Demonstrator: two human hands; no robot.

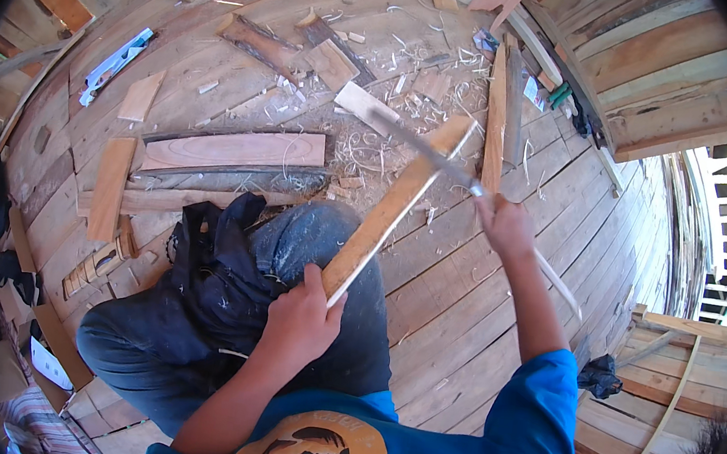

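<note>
My left hand (304,317) is closed around the near end of a long, narrow wooden board (388,207). The board slants up and away past my knee, and a pale strip runs along its right edge. Closed in my right hand (507,227) is a long-handled knife. Its grey blade (439,158) points to the far left and crosses over the board near the far end. Behind the fist, the pale, slightly curved handle (561,290) runs back beyond my forearm. Whether the blade touches the board I cannot tell.
Curly wood shavings and chips (363,151) litter the plank floor ahead. A bark-edged board (237,152), bark-covered pieces (259,43) and a short plank (110,189) lie to the left. Another long plank (496,117) lies beyond my right hand. Dark cloth (217,255) rests over my leg.
</note>
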